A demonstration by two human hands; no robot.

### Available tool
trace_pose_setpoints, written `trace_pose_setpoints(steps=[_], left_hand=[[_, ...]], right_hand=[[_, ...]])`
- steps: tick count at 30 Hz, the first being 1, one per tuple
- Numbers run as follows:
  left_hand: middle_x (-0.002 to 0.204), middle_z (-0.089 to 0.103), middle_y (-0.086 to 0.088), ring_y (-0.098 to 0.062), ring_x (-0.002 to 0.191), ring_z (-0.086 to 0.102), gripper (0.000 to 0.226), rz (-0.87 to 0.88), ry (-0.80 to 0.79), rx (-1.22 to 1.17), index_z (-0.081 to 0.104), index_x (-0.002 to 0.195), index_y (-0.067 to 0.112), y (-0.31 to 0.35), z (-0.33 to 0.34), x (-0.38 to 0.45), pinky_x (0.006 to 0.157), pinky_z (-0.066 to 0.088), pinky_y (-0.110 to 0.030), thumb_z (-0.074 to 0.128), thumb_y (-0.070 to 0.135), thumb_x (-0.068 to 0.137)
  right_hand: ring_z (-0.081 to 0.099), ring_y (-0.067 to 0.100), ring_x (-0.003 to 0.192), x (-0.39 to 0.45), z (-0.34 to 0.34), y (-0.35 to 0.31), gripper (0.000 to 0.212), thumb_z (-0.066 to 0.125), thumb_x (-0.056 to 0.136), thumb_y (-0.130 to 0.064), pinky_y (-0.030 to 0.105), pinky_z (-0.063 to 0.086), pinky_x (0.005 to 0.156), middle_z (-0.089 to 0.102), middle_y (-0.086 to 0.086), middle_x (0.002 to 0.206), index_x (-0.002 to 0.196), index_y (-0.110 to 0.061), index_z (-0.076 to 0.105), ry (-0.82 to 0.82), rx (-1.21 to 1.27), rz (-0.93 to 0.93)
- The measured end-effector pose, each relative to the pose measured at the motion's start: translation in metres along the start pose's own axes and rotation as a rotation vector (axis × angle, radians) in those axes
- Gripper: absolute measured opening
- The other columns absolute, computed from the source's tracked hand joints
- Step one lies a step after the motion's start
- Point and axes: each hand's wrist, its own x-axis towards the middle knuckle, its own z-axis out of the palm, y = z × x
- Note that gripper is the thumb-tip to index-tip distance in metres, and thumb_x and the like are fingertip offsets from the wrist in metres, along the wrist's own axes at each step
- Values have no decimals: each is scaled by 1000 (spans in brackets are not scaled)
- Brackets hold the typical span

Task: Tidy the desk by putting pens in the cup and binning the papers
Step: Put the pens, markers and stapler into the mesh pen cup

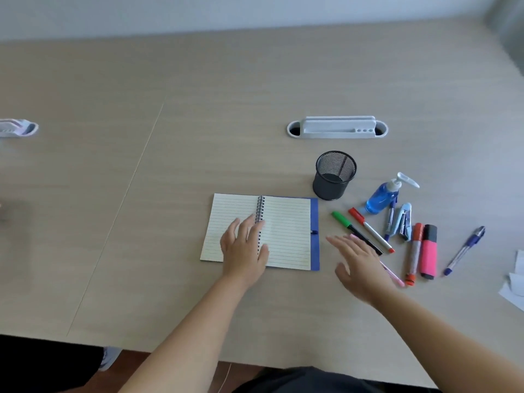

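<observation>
Two bare hands are out over the desk [198, 114], the left hand [243, 245] flat and open on the notebook [286, 231], the right hand [358, 260] open and empty beside scattered pens [368, 229], with the cup [334, 175] behind them and papers [514, 282] at far right.

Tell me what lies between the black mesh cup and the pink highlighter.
In the head view, between the black mesh cup and the pink highlighter lie a red-capped marker, a blue pen and a light-blue stapler.
</observation>
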Motion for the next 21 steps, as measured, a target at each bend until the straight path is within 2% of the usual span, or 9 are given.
trace_pose_setpoints(steps=[1, 3, 6, 8, 10, 12, 15, 19, 21], left_hand=[[144, 48, 6, -25, 135, 27, 47, 92, 3, -9, 54, 130, 27, 14, 4, 3, 104, 33, -50, 52, 30, 83], [127, 60, 5, -23, 122, 37, 40, 287, -9, -43, 62, 118, 26, 41, 14, 8, 92, 45, -47, 56, 24, 78], [112, 65, 3, -25, 105, 51, 35, 554, -60, -115, 67, 109, 22, 77, 34, 8, 79, 50, -41, 56, 23, 76], [120, 64, 2, -27, 108, 54, 38, 727, -154, -78, 66, 116, 20, 101, 48, 4, 84, 48, -40, 59, 24, 78], [138, 54, 0, -29, 121, 50, 49, 847, -284, -12, 57, 130, 16, 126, 60, -1, 94, 43, -44, 61, 24, 82], [148, 45, -1, -31, 133, 41, 59, 843, -343, 62, 45, 140, 14, 146, 69, -2, 104, 36, -47, 61, 24, 84], [141, 52, -1, -32, 131, 46, 64, 800, -307, 176, 46, 135, 18, 160, 79, 2, 104, 40, -48, 67, 31, 77], [121, 62, -1, -31, 116, 54, 34, 882, -190, 160, 60, 117, 18, 145, 80, 5, 98, 43, -45, 55, 21, 84], [108, 64, -2, -31, 104, 56, 24, 893, -112, 207, 64, 106, 18, 133, 69, 12, 93, 42, -41, 56, 15, 84]], right_hand=[[39, 26, 135, 4, -5, 3, 59, 56, 86, -12, 42, 31, 111, 53, 0, 140, 143, -24, 44, 94, 36, 42], [53, 33, 113, 17, -15, 13, 47, 60, 84, -7, 42, 41, 94, 66, 7, 116, 130, -16, 58, 218, 49, 114], [59, 34, 102, 39, -33, 27, 33, 63, 86, -11, 37, 47, 86, 68, 12, 110, 118, -10, 66, 155, 124, 236], [63, 32, 101, 49, -41, 32, 31, 66, 84, -15, 38, 50, 87, 69, 11, 110, 115, -10, 68, 73, 145, 282], [63, 30, 97, 56, -45, 35, 30, 67, 81, -17, 39, 52, 85, 69, 10, 106, 111, -12, 69, 17, 128, 325], [63, 28, 95, 63, -47, 37, 27, 66, 81, -19, 35, 52, 81, 68, 8, 104, 108, -14, 68, -65, 60, 356], [58, 24, 85, 69, -48, 38, 28, 67, 83, -24, 30, 47, 72, 66, 6, 101, 109, -16, 65, -155, -25, 357], [60, 27, 86, 73, -44, 35, 32, 66, 83, -26, 29, 43, 67, 63, 7, 96, 113, -17, 65, -165, -59, 337], [61, 28, 85, 80, -50, 27, 26, 66, 79, -21, 28, 44, 64, 64, 7, 93, 104, -16, 68, -133, -9, 315]])
